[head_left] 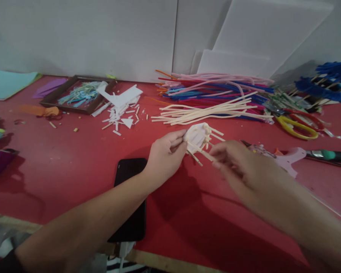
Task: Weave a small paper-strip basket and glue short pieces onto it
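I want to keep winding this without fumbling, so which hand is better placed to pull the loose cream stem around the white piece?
Probably the right hand: its fingers already pinch a cream stem sticking out of the white piece, while the left hand grips and steadies that piece.

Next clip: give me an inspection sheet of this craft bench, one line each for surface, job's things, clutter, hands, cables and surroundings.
Surface: red tabletop, littered with white foam offcuts.
Job's things: small white foam piece wrapped with cream pipe cleaners, held above the table; loose cream pipe cleaners behind it.
Clutter: coloured pipe cleaner pile, yellow and red scissors, pink glue gun, black phone, brown tray of paper strips.
Hands: left hand pinches the foam piece; right hand, blurred, grips one of its pipe cleaner ends.
Cables: nothing seen.
Surroundings: white foam boards leaning on the wall.
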The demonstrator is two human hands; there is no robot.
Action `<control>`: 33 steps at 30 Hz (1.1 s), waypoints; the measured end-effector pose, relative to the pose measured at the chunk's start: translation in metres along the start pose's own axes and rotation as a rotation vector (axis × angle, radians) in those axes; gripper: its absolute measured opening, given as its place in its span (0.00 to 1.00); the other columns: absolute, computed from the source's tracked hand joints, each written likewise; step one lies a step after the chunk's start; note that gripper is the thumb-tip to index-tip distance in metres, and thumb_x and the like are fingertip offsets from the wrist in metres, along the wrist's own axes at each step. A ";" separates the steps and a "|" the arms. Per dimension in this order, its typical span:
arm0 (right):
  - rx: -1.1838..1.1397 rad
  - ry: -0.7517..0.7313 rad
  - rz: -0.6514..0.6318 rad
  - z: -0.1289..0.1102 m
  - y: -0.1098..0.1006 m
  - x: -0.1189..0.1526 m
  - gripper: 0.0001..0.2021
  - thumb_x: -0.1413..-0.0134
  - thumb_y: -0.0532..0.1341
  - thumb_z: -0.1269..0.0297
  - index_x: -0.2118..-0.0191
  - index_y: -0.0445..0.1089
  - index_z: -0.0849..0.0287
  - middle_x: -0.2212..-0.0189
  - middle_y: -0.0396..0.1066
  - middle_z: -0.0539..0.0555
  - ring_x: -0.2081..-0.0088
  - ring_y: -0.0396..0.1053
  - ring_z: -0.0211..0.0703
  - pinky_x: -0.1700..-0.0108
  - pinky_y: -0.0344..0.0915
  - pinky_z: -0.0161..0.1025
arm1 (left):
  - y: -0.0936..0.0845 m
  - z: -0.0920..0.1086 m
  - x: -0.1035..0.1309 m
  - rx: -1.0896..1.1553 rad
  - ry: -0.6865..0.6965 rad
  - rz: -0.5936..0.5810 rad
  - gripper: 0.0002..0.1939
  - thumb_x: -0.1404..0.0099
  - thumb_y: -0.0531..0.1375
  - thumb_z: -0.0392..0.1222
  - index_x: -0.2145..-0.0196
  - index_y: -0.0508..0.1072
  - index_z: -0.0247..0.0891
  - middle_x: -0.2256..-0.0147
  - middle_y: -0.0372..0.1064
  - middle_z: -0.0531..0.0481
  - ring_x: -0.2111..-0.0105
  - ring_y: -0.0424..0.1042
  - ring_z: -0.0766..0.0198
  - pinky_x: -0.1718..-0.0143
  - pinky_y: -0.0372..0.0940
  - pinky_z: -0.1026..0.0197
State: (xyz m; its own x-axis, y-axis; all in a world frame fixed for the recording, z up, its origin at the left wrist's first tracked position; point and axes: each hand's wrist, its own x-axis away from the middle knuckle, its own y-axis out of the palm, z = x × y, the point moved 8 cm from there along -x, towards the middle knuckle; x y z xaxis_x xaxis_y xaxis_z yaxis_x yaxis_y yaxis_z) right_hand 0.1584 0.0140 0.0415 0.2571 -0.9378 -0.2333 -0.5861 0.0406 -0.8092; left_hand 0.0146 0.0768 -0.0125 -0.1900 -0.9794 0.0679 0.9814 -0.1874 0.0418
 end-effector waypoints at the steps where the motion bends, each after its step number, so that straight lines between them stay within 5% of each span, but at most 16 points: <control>1: 0.091 -0.028 0.020 0.003 -0.009 -0.004 0.08 0.40 0.53 0.67 0.59 0.68 0.53 0.68 0.79 0.55 0.68 0.78 0.48 0.70 0.66 0.40 | 0.001 0.000 0.000 0.001 -0.009 -0.005 0.18 0.37 0.61 0.28 0.49 0.78 0.32 0.49 0.79 0.42 0.49 0.79 0.58 0.47 0.73 0.60; 4: 0.276 -0.118 0.092 0.011 -0.021 -0.015 0.11 0.38 0.52 0.66 0.61 0.73 0.54 0.64 0.80 0.57 0.65 0.77 0.50 0.68 0.65 0.42 | 0.005 -0.002 -0.003 0.025 -0.031 -0.040 0.17 0.36 0.61 0.27 0.50 0.79 0.32 0.53 0.81 0.42 0.53 0.81 0.58 0.49 0.73 0.60; 12: 0.561 -0.159 0.156 0.001 -0.009 -0.025 0.16 0.35 0.54 0.66 0.68 0.79 0.52 0.66 0.77 0.56 0.63 0.69 0.52 0.62 0.60 0.47 | 0.008 -0.015 -0.007 0.165 -0.147 -0.091 0.14 0.38 0.62 0.28 0.57 0.82 0.36 0.57 0.83 0.44 0.56 0.81 0.59 0.45 0.72 0.53; 20: 0.541 -0.013 0.222 0.002 -0.007 -0.035 0.13 0.36 0.59 0.62 0.70 0.79 0.54 0.71 0.77 0.56 0.59 0.66 0.57 0.57 0.55 0.50 | 0.008 -0.016 -0.001 0.152 -0.224 -0.081 0.14 0.35 0.59 0.27 0.56 0.81 0.36 0.59 0.83 0.47 0.61 0.81 0.63 0.52 0.75 0.58; 33: 0.533 0.073 0.266 0.016 0.004 -0.036 0.14 0.40 0.63 0.58 0.75 0.79 0.54 0.79 0.65 0.54 0.70 0.56 0.46 0.64 0.45 0.46 | 0.011 -0.019 -0.002 0.143 -0.195 -0.153 0.14 0.37 0.61 0.30 0.55 0.81 0.35 0.60 0.83 0.45 0.60 0.82 0.61 0.50 0.74 0.55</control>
State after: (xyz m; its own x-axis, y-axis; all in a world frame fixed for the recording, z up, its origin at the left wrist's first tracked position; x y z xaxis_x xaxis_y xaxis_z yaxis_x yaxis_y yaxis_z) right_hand 0.1585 0.0533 0.0380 0.0901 -0.8920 -0.4430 -0.1518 0.4273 -0.8913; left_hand 0.0267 0.0752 -0.0309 -0.3505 -0.9052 0.2401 0.9298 -0.3057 0.2051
